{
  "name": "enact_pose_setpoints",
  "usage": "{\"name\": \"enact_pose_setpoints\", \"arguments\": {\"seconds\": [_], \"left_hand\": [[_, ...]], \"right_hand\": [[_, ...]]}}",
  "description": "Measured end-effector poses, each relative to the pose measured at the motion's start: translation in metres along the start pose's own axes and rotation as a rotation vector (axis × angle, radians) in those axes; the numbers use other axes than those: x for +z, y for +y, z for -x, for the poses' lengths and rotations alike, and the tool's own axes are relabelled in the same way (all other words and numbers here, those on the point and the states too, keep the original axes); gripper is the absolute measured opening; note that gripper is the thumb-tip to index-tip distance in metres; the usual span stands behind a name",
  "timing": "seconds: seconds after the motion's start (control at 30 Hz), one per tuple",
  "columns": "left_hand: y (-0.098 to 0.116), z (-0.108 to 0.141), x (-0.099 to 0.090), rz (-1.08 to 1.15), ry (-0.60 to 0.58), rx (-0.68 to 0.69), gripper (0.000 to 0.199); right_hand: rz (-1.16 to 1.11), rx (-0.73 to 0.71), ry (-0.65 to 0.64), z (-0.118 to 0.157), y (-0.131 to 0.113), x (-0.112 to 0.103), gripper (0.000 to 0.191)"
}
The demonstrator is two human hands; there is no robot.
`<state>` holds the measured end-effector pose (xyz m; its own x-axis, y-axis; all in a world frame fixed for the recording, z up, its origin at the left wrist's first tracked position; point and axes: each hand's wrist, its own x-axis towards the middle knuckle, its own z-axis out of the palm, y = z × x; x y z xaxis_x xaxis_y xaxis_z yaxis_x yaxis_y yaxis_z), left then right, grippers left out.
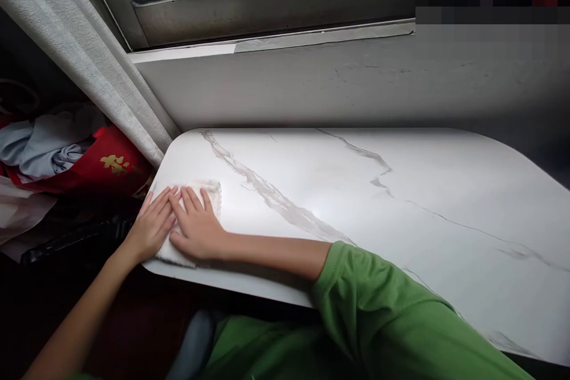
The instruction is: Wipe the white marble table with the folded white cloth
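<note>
A white cloth [212,195] lies flat at the left end of a white marble-patterned table [294,178]. My left hand [152,227] rests on the cloth's left side, palm down, its fingers stretched forward. Beside it, my right hand [196,222] presses flat on the cloth with its fingers spread. The fingertips of the two hands meet near the cloth's far part. Neither hand is wrapped round anything. Much of the cloth is hidden under them.
Behind the table are a grey wall [276,89] and a window frame [267,12]. A pale curtain [84,41] hangs at the left. Beyond the table's left end is a red bag [111,160] holding grey-blue fabric [40,145].
</note>
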<state>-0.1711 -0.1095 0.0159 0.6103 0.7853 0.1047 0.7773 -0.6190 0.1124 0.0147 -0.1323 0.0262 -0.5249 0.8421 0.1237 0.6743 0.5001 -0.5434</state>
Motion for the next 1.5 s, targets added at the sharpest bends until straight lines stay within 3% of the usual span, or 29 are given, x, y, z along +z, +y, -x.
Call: {"name": "enact_pose_setpoints", "arguments": {"seconds": [0.1,0.2,0.3,0.4,0.53,0.67,0.8,0.97,1.03,1.1,1.17,1.23,1.33,1.5], "left_hand": [[-0.024,-0.055,0.004,-0.015,-0.007,-0.051,0.058],[-0.039,-0.128,0.007,-0.020,-0.009,-0.083,0.056],[-0.039,-0.193,0.013,-0.036,-0.002,-0.069,0.049],[-0.030,-0.229,0.017,-0.052,0.010,-0.058,0.048],[-0.020,-0.229,0.018,-0.061,0.016,-0.068,0.048],[0.006,-0.199,0.021,-0.066,0.000,-0.116,0.045],[0.071,-0.137,0.029,-0.059,-0.008,-0.127,0.049],[0.169,-0.044,0.031,0.033,0.021,0.037,0.062],[0.195,-0.022,0.026,0.091,-0.021,0.115,0.067],[0.208,-0.015,0.022,0.136,-0.075,0.172,0.070],[0.210,-0.025,0.021,0.147,-0.102,0.211,0.066],[0.202,-0.050,0.025,0.126,-0.094,0.209,0.057],[0.183,-0.110,0.037,0.075,-0.053,0.128,0.048],[0.157,-0.223,0.048,0.014,-0.021,0.026,0.051]], "right_hand": [[0.022,0.126,0.067,-0.045,0.032,-0.009,0.065],[0.104,0.230,0.165,-0.087,0.076,-0.022,0.061],[0.181,0.279,0.266,-0.111,0.120,-0.040,0.058],[0.209,0.285,0.309,-0.117,0.150,-0.054,0.056],[0.249,0.259,0.302,-0.112,0.157,-0.057,0.058],[0.261,0.212,0.270,-0.079,0.144,-0.050,0.058],[0.258,0.095,0.184,0.002,0.120,-0.044,0.059],[0.249,-0.032,0.069,0.129,0.081,-0.041,0.069],[0.245,-0.069,0.054,0.167,0.071,-0.044,0.076],[0.240,-0.089,0.043,0.189,0.068,-0.049,0.081],[0.235,-0.066,0.024,0.195,0.076,-0.055,0.081],[0.237,0.013,0.004,0.184,0.093,-0.062,0.077],[0.268,0.171,0.024,0.142,0.129,-0.074,0.068],[0.361,0.349,0.163,0.058,0.196,-0.103,0.063]]}}
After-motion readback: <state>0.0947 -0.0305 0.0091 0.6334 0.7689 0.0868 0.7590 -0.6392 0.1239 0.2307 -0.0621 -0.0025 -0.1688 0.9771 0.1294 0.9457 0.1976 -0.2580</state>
